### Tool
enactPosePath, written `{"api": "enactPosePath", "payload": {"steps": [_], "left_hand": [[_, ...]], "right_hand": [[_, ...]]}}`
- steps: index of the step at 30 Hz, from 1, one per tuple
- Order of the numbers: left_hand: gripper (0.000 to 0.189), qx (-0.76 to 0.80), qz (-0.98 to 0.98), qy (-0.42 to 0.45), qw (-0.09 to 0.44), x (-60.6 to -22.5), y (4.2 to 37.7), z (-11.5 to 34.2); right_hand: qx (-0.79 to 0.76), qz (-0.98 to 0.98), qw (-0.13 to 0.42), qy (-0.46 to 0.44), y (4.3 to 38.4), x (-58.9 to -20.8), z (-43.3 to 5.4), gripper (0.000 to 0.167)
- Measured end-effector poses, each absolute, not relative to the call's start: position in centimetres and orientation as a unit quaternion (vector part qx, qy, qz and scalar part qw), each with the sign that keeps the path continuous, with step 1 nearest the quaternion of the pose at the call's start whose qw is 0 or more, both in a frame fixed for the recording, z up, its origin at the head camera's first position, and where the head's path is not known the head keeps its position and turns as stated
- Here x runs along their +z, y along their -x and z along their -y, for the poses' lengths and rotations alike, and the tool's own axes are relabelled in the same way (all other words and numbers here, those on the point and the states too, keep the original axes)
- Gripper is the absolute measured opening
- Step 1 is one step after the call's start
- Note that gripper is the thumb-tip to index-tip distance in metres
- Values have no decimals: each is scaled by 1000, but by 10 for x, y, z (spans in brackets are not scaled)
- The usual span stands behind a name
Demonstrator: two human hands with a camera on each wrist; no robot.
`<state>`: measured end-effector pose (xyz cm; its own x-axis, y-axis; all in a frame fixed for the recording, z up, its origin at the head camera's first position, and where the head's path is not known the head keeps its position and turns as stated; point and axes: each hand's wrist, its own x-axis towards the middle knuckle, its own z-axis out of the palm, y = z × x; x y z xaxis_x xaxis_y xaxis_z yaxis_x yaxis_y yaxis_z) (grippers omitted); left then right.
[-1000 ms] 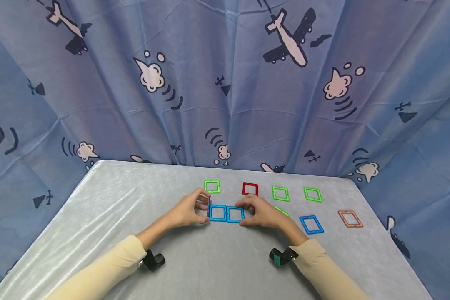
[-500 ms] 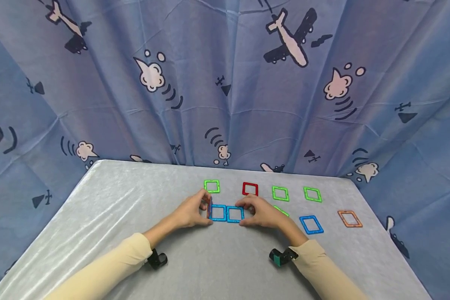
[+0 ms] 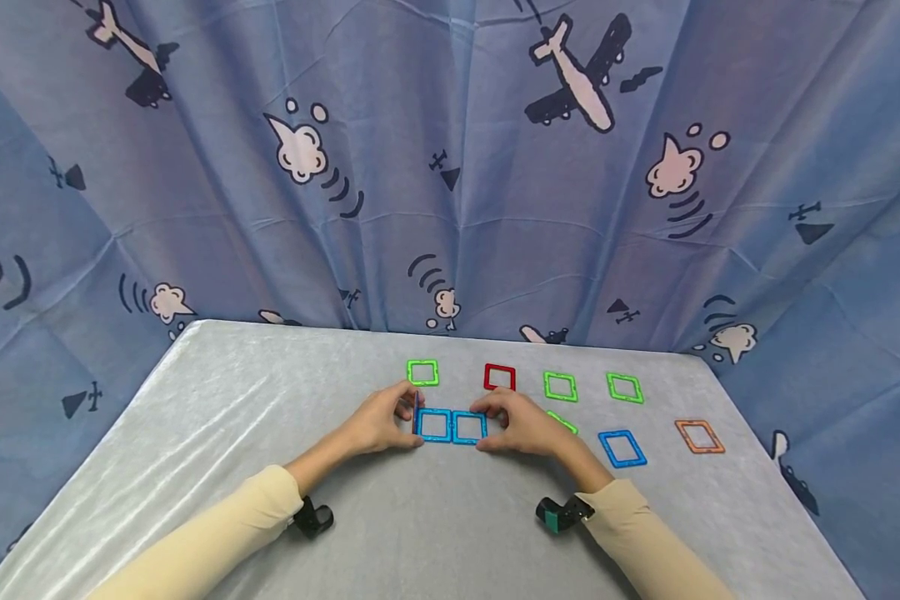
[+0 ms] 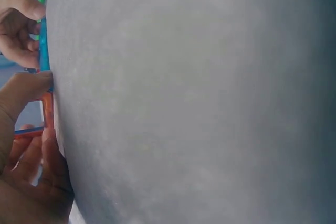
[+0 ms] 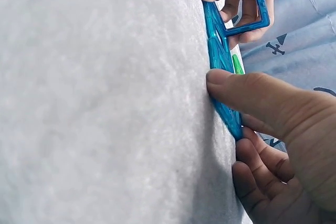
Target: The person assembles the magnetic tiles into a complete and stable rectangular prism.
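Note:
Two blue square magnetic tile frames, the left one and the right one, lie flat edge to edge on the table. At the left tile's outer edge another square frame stands upright; it looks blue in the right wrist view and orange-red in the left wrist view. Whether that is one tile or two together I cannot tell. My left hand holds this upright frame between thumb and fingers. With thumb and fingers at its near and far edges, my right hand grips the right flat tile.
Along the back lie green tiles and a red tile. Another green tile is partly hidden behind my right hand. Farther right are a blue tile and an orange tile. A patterned curtain hangs behind the table.
My left hand shifted slightly right around the upright frame. The frame leaned a little right half a second ago and now stands straighter. The right hand stays almost still.

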<state>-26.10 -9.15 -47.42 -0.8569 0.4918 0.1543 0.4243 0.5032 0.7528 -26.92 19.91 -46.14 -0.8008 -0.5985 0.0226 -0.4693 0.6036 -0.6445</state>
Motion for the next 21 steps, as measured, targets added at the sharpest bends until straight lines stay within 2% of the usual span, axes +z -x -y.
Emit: {"api": "enactPosePath", "payload": {"steps": [8,14,21], "left_hand": [[57,434,-856,-280,37,-475,260,94],[65,473,-831,-288,54,-473,259,101],[66,492,-819,-288,70,-472,260,110]], "right_hand": [[-331,-888,104,301,270,-460,-198,50],[-337,-887,114,294,268,-458,-199,52],[-338,-883,111,307,268,-456,-202,54]]}}
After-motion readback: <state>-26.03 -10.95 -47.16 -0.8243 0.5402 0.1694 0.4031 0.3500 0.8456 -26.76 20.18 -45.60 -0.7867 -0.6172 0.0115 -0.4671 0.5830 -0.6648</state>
